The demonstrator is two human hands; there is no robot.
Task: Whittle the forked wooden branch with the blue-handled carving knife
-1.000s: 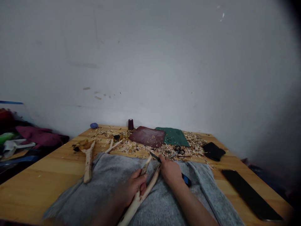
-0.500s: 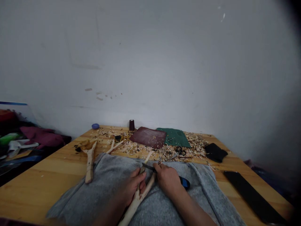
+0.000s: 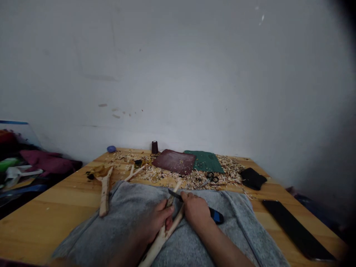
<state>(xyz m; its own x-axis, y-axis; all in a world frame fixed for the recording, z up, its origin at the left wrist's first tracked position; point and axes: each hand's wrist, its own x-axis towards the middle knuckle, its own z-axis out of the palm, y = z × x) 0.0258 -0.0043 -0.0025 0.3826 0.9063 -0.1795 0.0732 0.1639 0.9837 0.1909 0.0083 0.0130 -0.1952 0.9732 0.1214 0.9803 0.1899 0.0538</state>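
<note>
My left hand (image 3: 161, 220) is closed around the left prong of a pale, peeled forked branch (image 3: 156, 246), whose stem points toward me. My right hand (image 3: 196, 209) grips a knife (image 3: 216, 216) with a black and blue handle; its dark blade lies across the left prong just beyond my left fingers. The right prong passes beneath my right hand, which hides its tip. A grey cloth (image 3: 133, 204) is spread under both hands. On the cloth's left edge lies another forked branch (image 3: 104, 194), also peeled.
Wood shavings (image 3: 164, 176) cover the table's far side, around a maroon sheet (image 3: 175, 161), a green sheet (image 3: 208, 162) and scissors (image 3: 210, 178). A thread spool (image 3: 155, 147) stands near the wall. To the right are a black piece (image 3: 253, 178) and a long black flat object (image 3: 297, 229).
The whole view has shifted slightly. Both hands keep their grips, and the knife blade stays at nearly the same spot on the left prong.
</note>
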